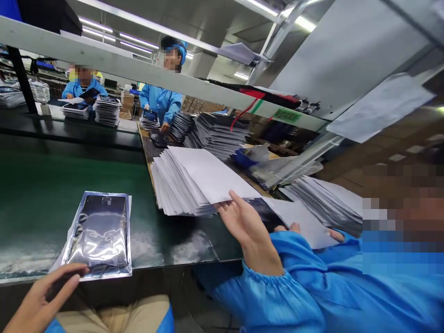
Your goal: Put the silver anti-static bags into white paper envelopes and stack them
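Observation:
A dark flat panel in a shiny clear bag (100,233) lies on the green work surface (31,185), with white paper peeking out beneath it. At its lower left corner is my left hand (46,293), thumb and index finger apart; the index tip meets the bag's edge. My right hand (244,224) grips the near corner of a white paper sheet (211,175), thumb above and fingers beneath. That sheet tops a fanned stack of white paper (180,189) at the surface's right edge.
Close on my right, a co-worker in blue handles another white sheet (305,224) beside a paper pile (326,199). Dark stacked packs (215,134) stand behind my paper stack. A shelf beam (208,88) crosses above. Two more people work at the far side.

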Available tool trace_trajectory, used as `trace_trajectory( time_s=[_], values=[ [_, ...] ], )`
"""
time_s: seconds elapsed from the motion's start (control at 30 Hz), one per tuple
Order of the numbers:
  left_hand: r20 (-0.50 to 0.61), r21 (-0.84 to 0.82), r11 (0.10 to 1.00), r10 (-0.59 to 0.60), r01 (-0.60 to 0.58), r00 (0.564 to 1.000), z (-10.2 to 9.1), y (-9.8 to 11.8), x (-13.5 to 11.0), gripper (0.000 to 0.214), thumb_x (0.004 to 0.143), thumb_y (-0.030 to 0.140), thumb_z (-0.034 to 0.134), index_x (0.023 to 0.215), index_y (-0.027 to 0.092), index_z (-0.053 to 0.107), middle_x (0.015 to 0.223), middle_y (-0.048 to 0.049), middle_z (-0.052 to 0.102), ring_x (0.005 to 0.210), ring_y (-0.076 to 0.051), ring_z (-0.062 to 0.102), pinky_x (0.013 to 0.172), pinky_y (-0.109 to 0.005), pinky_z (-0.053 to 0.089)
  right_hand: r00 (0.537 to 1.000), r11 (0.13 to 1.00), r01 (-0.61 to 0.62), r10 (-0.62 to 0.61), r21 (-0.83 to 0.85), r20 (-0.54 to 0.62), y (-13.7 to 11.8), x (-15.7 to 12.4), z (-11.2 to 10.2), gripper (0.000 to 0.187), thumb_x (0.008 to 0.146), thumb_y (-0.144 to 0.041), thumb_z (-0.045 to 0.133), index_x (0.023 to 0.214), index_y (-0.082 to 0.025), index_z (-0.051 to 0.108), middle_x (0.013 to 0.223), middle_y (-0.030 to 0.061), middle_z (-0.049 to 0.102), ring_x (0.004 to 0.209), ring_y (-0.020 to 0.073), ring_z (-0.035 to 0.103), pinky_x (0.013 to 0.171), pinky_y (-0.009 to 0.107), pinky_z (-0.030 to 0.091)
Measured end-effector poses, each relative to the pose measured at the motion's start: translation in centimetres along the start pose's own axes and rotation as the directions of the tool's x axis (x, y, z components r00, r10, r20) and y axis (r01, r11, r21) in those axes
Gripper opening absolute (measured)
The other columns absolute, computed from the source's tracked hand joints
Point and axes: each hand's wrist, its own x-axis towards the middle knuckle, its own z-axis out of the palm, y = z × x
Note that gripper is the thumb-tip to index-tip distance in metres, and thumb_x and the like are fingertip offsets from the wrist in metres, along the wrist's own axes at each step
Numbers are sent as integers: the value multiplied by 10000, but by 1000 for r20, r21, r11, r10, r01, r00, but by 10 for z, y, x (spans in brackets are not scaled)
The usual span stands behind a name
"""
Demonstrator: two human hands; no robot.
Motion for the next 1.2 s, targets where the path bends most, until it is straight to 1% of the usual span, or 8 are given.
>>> trace_trajectory(
  time_s=[0.2, 0.27, 0.37, 0.53, 0.7, 0.83, 0.93, 1.2],
  values=[
    [-61, -41, 997, 55, -58, 997, -23, -14, 28, 629, 572, 549, 750, 1131, 282, 640, 1323, -45, 574, 1242, -356, 470, 1030, -391, 392, 979, 922, 186, -202, -341, -14, 43, -96, -2, 354, 764, -391, 670, 1097, -293, 599, 1183, 43, 599, 1003, 203, 603, 940, 424, 456],
    [-26, -110, 993, 50, -53, 998, -23, -15, 36, 713, 555, 540, 772, 1184, 255, 593, 1366, -74, 537, 1282, -340, 433, 1035, -372, 387, 975, 911, 20, 74, -412, 210, 84, -117, 12, 337, 718, -365, 717, 1028, -248, 652, 1108, 72, 640, 1004, 229, 602, 937, 409, 445],
    [-46, -234, 972, -45, 33, 998, -21, -7, 42, 801, 517, 566, 786, 1204, 234, 542, 1413, -123, 482, 1268, -334, 456, 1006, -380, 421, 829, 893, -334, 430, -301, 357, 140, -128, 39, 458, 574, -317, 813, 995, -214, 664, 1136, 97, 646, 1037, 257, 603, 935, 404, 445],
    [73, -384, 909, -145, 162, 987, -15, 11, 42, 703, 623, 489, 766, 1219, 200, 533, 1188, -126, 664, 1089, -257, 618, 864, -326, 516, 786, 858, -479, 513, -185, 345, 168, -123, 56, 471, 593, -352, 795, 1019, -228, 636, 1182, 86, 627, 1095, 232, 578, 934, 362, 438],
    [87, -347, 925, -132, 154, 988, -6, 17, 35, 496, 631, 446, 776, 1033, 171, 682, 831, -62, 756, 749, -230, 700, 619, -281, 560, 738, 815, -565, 569, -130, 362, 163, -126, 50, 371, 634, -390, 769, 928, -214, 627, 866, 42, 670, 774, 176, 622, 626, 288, 503],
    [33, -461, 878, -131, 132, 991, 2, 23, 25, 591, 617, 435, 789, 1141, 207, 641, 941, -60, 757, 783, -220, 707, 666, -272, 574, 735, 825, -552, 552, -126, 394, 162, -140, 58, 319, 649, -423, 764, 841, -205, 633, 732, -1, 645, 693, 155, 592, 542, 242, 471],
    [75, -512, 843, -148, 166, 986, 8, 27, 20, 665, 617, 403, 797, 1223, 242, 573, 871, -32, 762, 654, -186, 706, 597, -261, 576, 747, 854, -510, 501, -106, 436, 159, -153, 67, 315, 681, -383, 753, 924, -211, 648, 874, 14, 693, 840, 173, 619, 743, 283, 494],
    [-222, -524, 851, -181, 39, 958, 7, 24, 24, 467, 658, 459, 728, 1023, 186, 627, 614, 6, 697, 442, -146, 615, 404, -227, 504, 936, 943, -220, 277, -251, 219, 158, -162, 63, 416, 793, -444, 608, 1125, -195, 591, 1082, 58, 673, 1043, 234, 582, 947, 367, 412]
  ],
)
